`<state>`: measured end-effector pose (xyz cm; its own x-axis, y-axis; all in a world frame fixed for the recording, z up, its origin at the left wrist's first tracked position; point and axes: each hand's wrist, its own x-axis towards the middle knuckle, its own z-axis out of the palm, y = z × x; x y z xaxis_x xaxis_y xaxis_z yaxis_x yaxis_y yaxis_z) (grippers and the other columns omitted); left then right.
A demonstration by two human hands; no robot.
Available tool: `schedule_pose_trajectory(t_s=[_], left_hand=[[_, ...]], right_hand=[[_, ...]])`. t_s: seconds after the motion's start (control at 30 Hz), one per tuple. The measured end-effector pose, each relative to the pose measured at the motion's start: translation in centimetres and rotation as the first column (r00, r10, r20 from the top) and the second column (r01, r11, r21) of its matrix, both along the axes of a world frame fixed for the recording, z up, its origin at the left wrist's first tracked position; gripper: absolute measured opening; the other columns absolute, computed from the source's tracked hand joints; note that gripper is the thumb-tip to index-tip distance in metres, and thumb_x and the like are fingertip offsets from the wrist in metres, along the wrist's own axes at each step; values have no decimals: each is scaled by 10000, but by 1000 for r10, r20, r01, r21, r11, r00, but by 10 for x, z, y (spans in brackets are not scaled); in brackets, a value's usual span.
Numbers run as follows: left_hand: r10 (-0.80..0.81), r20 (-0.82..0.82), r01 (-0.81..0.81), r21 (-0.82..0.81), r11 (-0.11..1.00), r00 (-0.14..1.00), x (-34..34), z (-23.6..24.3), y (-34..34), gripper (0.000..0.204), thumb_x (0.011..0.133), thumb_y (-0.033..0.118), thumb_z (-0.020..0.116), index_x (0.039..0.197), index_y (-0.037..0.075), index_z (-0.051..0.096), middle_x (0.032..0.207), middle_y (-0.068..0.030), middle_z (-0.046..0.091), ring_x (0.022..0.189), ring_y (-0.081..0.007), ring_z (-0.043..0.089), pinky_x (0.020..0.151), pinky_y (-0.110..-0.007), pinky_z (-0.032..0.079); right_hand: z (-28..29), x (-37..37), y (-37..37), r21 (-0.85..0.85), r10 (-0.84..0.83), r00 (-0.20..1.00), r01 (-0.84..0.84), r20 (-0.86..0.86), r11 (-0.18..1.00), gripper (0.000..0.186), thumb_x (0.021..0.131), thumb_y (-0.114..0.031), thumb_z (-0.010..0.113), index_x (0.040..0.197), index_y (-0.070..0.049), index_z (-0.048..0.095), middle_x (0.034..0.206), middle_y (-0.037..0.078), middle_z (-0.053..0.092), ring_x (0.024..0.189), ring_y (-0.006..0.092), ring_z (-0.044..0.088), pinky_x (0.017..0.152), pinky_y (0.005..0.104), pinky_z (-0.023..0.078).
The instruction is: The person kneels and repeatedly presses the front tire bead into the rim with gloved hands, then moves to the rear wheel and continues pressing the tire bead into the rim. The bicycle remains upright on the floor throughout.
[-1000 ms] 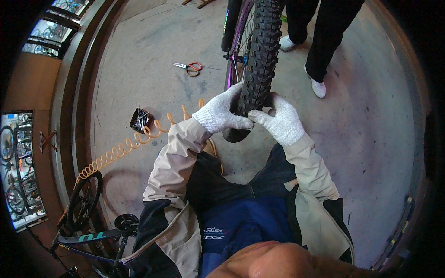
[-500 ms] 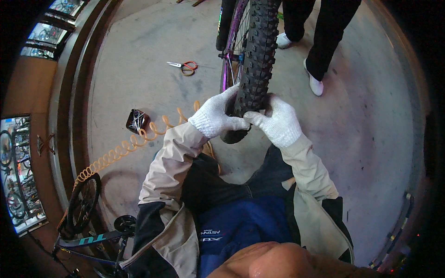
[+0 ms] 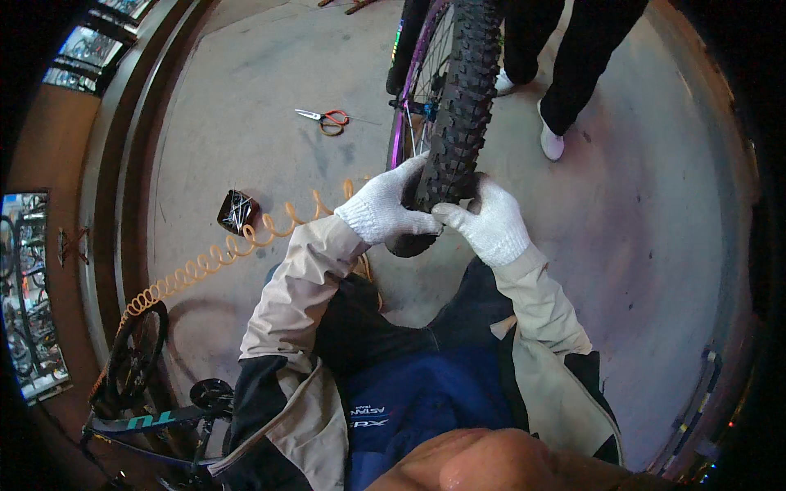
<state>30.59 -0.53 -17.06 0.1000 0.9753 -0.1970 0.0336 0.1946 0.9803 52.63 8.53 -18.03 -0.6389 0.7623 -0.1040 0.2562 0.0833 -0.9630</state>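
A black knobby bicycle tire (image 3: 461,106) stands upright in front of me, on a wheel with a purple rim (image 3: 398,135). My left hand (image 3: 386,204), in a white knit glove, grips the tire's near part from the left. From the right, my right hand (image 3: 494,222), gloved likewise, wraps round the same part. Both thumbs press on the tread and almost meet. The fingers behind the tire are hidden. Next to the left side of the wheel is a black fork leg (image 3: 407,49).
Red-handled scissors (image 3: 332,121) lie on the floor, left of the wheel. A small dark box of metal pieces (image 3: 237,211) sits nearer. An orange coiled hose (image 3: 205,263) runs past my left arm. Another bicycle (image 3: 147,421) is at lower left. A person in black trousers (image 3: 602,49) stands at far right.
The view has shifted slightly, so the wheel appears a little further right. Both hands keep their hold on the tire, with thumbs in nearly the same place.
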Motion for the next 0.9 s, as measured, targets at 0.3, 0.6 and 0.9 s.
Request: schedule_pose_trajectory(t_s=[0.3,0.6,0.9], left_hand=[[157,-56,-150,106,983,986,-57,3,4,761,1025,291,771,1657,35,434,1529,-186,621,1405,-249,592,1193,-407,469],[-191,-771,110,-156,982,608,-64,-46,19,409,987,312,658,1337,113,733,1220,-192,778,1127,-386,745,993,-465,574],[-506,-735,285,-419,862,451,-43,-71,34,379,891,151,699,1263,146,770,1153,-185,788,1103,-415,746,937,-493,585]], right_hand=[[-24,24,14,-237,17,987,-55,-159,970,486,952,-345,870,1258,-20,678,1073,77,731,909,158,671,831,298,561],[-179,10,62,-817,-308,942,69,-136,572,434,1044,-337,742,1341,-37,644,1066,64,693,835,177,649,786,303,578],[-245,-2,66,-820,-203,944,-104,-259,564,418,1078,-259,690,1405,-11,609,1125,74,706,884,187,697,821,321,614]])
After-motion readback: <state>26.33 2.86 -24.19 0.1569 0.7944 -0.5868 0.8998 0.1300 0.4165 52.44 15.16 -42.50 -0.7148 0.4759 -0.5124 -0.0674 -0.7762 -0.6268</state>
